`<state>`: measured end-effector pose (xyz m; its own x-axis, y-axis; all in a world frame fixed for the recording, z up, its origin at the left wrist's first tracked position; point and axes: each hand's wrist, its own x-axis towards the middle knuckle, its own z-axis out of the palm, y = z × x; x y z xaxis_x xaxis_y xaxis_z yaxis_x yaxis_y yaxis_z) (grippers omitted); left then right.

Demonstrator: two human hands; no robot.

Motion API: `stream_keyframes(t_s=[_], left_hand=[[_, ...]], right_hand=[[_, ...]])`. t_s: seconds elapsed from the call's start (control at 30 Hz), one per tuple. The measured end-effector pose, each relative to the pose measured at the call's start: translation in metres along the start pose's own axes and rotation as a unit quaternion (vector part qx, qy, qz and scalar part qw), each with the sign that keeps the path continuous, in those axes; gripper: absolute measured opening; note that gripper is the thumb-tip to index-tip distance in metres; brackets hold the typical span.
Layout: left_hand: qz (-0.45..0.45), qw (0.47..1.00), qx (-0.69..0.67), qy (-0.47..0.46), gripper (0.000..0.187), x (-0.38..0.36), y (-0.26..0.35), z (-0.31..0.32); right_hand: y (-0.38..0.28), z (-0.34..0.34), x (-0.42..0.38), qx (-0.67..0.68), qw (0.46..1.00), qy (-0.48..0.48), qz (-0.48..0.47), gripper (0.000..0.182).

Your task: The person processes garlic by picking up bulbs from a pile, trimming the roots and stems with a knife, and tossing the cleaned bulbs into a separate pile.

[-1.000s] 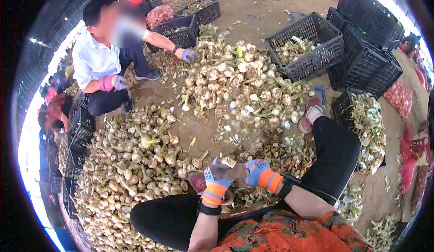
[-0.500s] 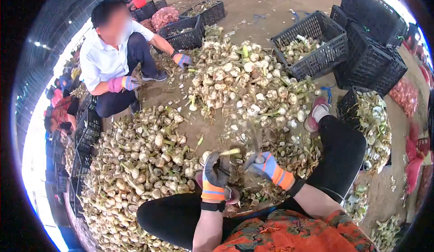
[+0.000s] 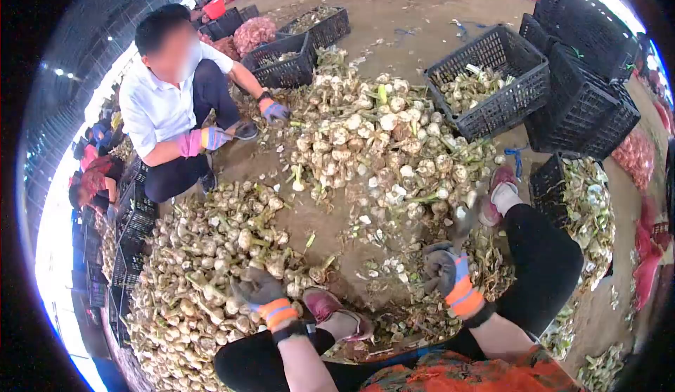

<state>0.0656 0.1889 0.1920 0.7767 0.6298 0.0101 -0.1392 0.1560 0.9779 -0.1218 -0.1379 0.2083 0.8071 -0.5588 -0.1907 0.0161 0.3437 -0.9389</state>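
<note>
My left hand [image 3: 266,297], in a grey and orange glove, reaches onto the near pile of garlic bulbs [image 3: 204,279]. Its fingers look apart, with the tips among the bulbs. My right hand [image 3: 450,278], gloved the same way, is closed around a knife whose blade [image 3: 463,227] points up and away, blurred by motion. Below and around that hand lie cut stalks and dry peelings [image 3: 422,318]. A second heap of garlic bulbs [image 3: 351,135] lies farther ahead on the ground.
Facing me at left, a person [image 3: 172,90] in gloves squats by the heap, holding a blade. A black crate [image 3: 492,114] with garlic stands at right, near stacked crates [image 3: 583,104]. Another crate [image 3: 552,188] overflows with peelings. My shoes [image 3: 330,304] flank the scraps.
My left hand has moved left onto the near pile, and the pale stalked piece it held is gone from it. My right hand has swung right with the knife.
</note>
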Motion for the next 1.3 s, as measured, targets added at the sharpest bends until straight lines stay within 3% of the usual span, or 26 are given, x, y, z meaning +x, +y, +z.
stream_keyframes(t_s=[0.03,0.1,0.17,0.2,0.23,0.27,0.33,0.37,0.43,0.47,0.5,0.57,0.6,0.67,0.73,0.77,0.83,0.87,0.9,0.93,0.97,1.0,1.07,1.1,1.17,1.3], left_hand=[[-0.292,0.900,-0.323,0.027,0.035,-0.004,-0.010,0.015],[-0.260,0.939,-0.064,-0.215,0.042,0.005,-0.118,0.030],[-0.130,0.896,0.289,-0.311,0.062,0.003,-0.225,0.065],[0.018,0.804,0.441,-0.398,0.067,0.015,-0.282,0.071],[0.165,0.664,0.561,-0.465,0.071,0.017,-0.324,0.073],[0.117,0.673,0.584,-0.438,0.072,-0.007,-0.296,0.100],[0.021,0.682,0.627,-0.377,0.075,-0.062,-0.217,0.164],[0.016,0.678,0.628,-0.382,0.075,-0.080,-0.225,0.167],[0.074,0.725,0.547,-0.413,0.076,-0.115,-0.237,0.159],[0.118,0.686,0.551,-0.461,0.074,-0.140,-0.239,0.148],[0.164,0.643,0.551,-0.506,0.073,-0.168,-0.239,0.134],[0.133,0.552,0.557,-0.606,0.070,-0.230,-0.197,0.121],[0.122,0.525,0.536,-0.650,0.070,-0.259,-0.201,0.101],[0.113,0.498,0.509,-0.693,0.071,-0.300,-0.211,0.065],[0.142,0.525,0.386,-0.745,0.070,-0.326,-0.214,0.042],[0.159,0.532,0.321,-0.767,0.070,-0.333,-0.217,0.037],[0.182,0.531,0.248,-0.790,0.070,-0.335,-0.214,0.045],[0.074,0.492,0.273,-0.823,0.063,-0.326,-0.204,0.056],[-0.035,0.445,0.295,-0.845,0.057,-0.317,-0.184,0.075],[0.194,0.371,0.357,-0.835,0.046,-0.309,-0.167,0.101],[0.228,0.485,0.359,-0.764,0.046,-0.307,-0.129,0.137],[0.184,0.486,0.440,-0.732,0.055,-0.302,-0.121,0.167],[0.295,0.473,0.510,-0.655,0.075,-0.299,-0.128,0.215],[0.280,0.461,0.519,-0.663,0.075,-0.300,-0.132,0.241],[0.336,0.382,0.536,-0.673,0.077,-0.301,-0.144,0.274],[0.301,0.301,0.581,-0.694,0.078,-0.302,-0.181,0.277]], right_hand=[[-0.021,0.006,-0.001,0.092,0.990,0.033,0.101,0.014],[-0.013,0.003,-0.009,0.042,0.997,0.029,0.062,0.014],[-0.020,0.002,-0.007,-0.008,0.999,0.030,0.021,0.018],[-0.037,0.001,-0.005,-0.165,0.981,-0.023,-0.103,0.021],[-0.050,-0.002,-0.004,-0.318,0.919,-0.080,-0.219,0.025],[-0.055,-0.001,-0.005,-0.327,0.919,-0.075,-0.209,0.025],[-0.057,0.005,-0.007,-0.144,0.989,0.010,-0.038,0.022],[-0.051,0.000,-0.006,-0.148,0.988,0.014,-0.032,0.022],[-0.043,-0.012,-0.005,0.222,0.955,0.030,0.194,0.016],[-0.053,0.006,-0.009,0.011,0.999,0.031,0.026,0.007],[-0.058,0.005,-0.006,0.013,0.999,0.033,0.029,0.007],[-0.066,-0.001,0.000,0.230,0.907,0.147,0.322,0.003],[-0.051,-0.006,-0.009,-0.041,0.999,-0.019,0.005,0.008],[-0.061,-0.003,-0.012,0.054,0.994,0.044,0.082,0.010],[-0.059,-0.012,-0.015,0.304,0.923,0.136,0.193,0.013],[-0.062,-0.019,-0.021,0.307,0.924,0.135,0.185,0.013],[-0.092,-0.026,-0.027,-0.044,0.998,0.034,0.007,0.014],[-0.110,-0.025,-0.025,0.238,0.959,0.088,0.126,0.016],[-0.125,-0.034,-0.029,0.233,0.960,0.103,0.113,0.016],[-0.137,-0.043,-0.032,0.283,0.954,0.084,0.046,0.017],[-0.146,-0.051,-0.034,0.330,0.942,0.065,-0.021,0.018],[-0.148,-0.058,-0.037,0.329,0.941,0.072,-0.027,0.018],[-0.153,-0.073,-0.037,0.388,0.908,0.080,-0.134,0.017],[-0.152,-0.088,-0.031,0.346,0.927,-0.005,-0.149,0.015],[-0.140,-0.085,-0.032,0.389,0.916,0.027,-0.097,0.018],[-0.150,-0.077,-0.036,0.360,0.926,0.116,0.002,0.015]])
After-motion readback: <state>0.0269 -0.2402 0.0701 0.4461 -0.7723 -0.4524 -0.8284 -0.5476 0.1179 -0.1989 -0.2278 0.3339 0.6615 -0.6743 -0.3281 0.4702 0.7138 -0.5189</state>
